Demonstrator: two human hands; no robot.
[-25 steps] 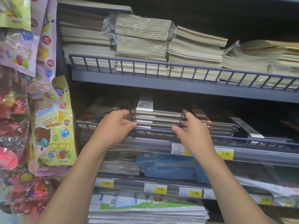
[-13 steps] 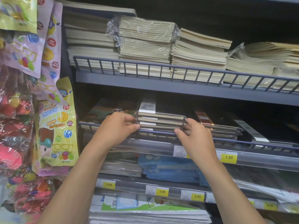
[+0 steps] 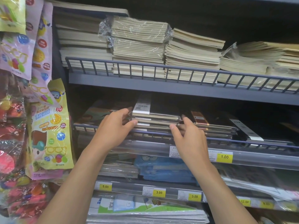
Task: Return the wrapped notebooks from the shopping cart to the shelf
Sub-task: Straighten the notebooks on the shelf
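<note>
A stack of dark wrapped notebooks with a white barcode label lies on the middle shelf, behind its wire rail. My left hand grips the stack's left end, fingers along the side and thumb at the front edge. At the right end my right hand holds it, thumb in front and fingers tucked between this stack and the neighbouring one. The shopping cart is out of view.
More dark wrapped notebooks lie just right of the stack. The shelf above holds beige notebook piles, some in plastic. Toy packets hang at the left. Below are price tags and blue packs.
Both hands have stayed at the ends of the stack and shifted only slightly. The stack sits in about the same place on the shelf.
</note>
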